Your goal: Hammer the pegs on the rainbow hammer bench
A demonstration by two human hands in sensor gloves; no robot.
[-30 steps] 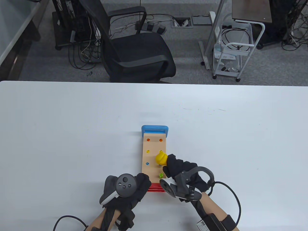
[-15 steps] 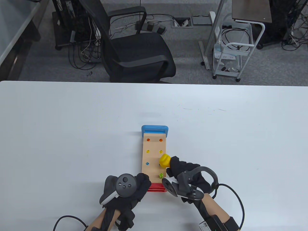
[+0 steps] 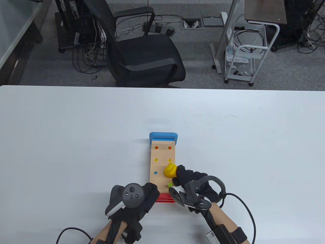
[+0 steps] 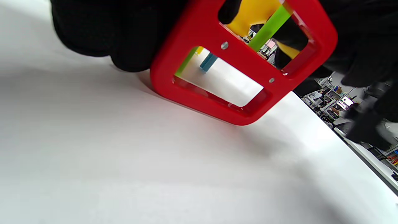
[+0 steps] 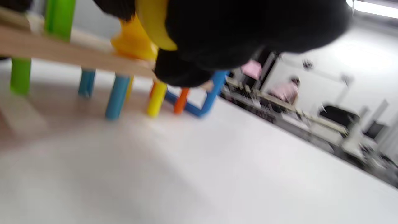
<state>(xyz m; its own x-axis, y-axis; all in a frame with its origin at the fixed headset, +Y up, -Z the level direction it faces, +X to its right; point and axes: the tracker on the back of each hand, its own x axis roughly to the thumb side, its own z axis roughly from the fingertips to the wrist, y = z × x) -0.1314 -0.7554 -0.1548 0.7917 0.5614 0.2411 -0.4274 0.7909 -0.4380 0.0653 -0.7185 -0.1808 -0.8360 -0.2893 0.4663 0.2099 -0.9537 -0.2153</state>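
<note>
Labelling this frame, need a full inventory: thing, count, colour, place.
hammer bench: 1, wood top, blue far end, red near end, table centre
pegs: 7 seen, orange, yellow, blue, green, in bench
hammer: 1, yellow head, over bench's right row
table: 1, white
office chair: 1, black, behind table
cart: 1, white, back right
left hand: black glove, fingers at bench's red end
right hand: black glove, grips hammer
</note>
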